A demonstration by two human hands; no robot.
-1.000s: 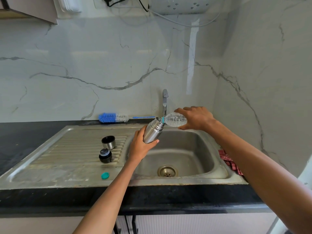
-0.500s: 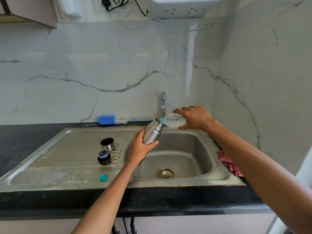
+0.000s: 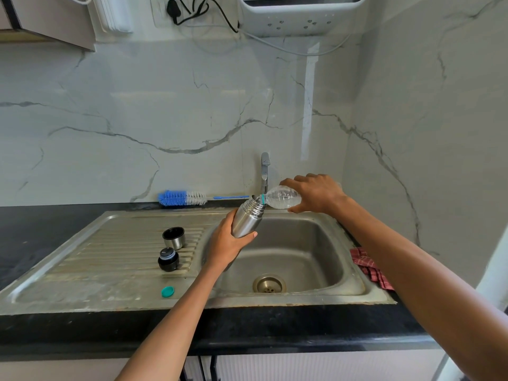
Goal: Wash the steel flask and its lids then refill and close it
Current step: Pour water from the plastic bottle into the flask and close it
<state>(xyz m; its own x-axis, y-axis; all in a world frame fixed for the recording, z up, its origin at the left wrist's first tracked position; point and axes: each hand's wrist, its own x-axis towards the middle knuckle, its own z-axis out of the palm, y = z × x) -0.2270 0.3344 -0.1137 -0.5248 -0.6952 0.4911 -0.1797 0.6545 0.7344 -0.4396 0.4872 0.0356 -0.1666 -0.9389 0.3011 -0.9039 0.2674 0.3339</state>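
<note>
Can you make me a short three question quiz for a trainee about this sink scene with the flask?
1. True or false: the steel flask is held upright on the drainboard.
2. Which hand tips the plastic bottle? A) left hand B) right hand
3. Fill in: the small teal cap lies on the ____.

Key: 1 false, it is tilted over the sink basin; 2 B; 3 drainboard.
</note>
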